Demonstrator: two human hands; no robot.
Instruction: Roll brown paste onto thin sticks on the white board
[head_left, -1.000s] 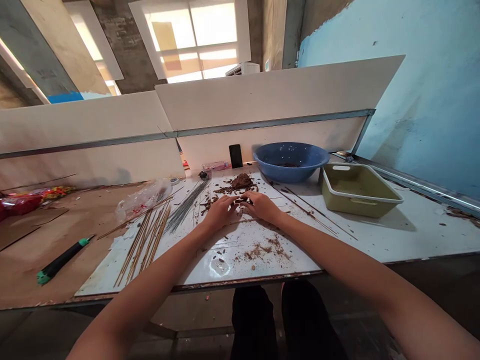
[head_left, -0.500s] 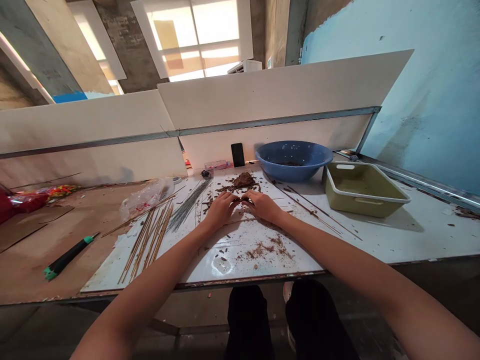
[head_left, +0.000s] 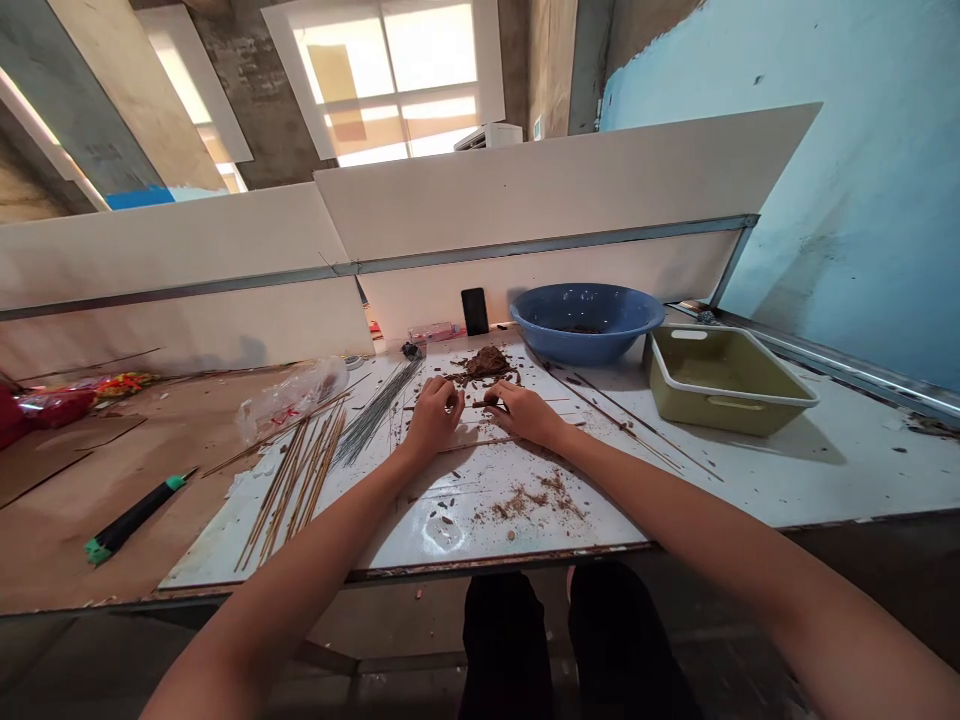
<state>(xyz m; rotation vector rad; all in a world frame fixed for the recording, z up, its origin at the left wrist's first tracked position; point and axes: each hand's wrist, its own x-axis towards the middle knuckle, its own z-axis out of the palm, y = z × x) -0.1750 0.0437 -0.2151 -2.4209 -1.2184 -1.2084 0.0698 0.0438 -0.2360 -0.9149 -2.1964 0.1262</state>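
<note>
My left hand [head_left: 433, 412] and my right hand [head_left: 523, 411] rest side by side on the white board [head_left: 480, 500], fingers curled down onto a thin stick coated in brown paste [head_left: 474, 404] that lies between them. Just beyond the fingers is a small heap of brown paste [head_left: 486, 362]. To the left lie a bundle of bamboo sticks [head_left: 296, 478] and a bundle of thin grey wires [head_left: 375, 408].
A blue bowl [head_left: 586, 319] and an olive tray [head_left: 724, 378] stand at the back right. A black phone [head_left: 474, 310] leans on the partition. A clear plastic bag [head_left: 289, 397] and a green-handled knife [head_left: 131, 517] lie left. Brown crumbs [head_left: 532, 495] dot the board.
My left hand has drawn slightly left, away from the right, so a gap with the coated stick shows between them. The camera view shifted a little.
</note>
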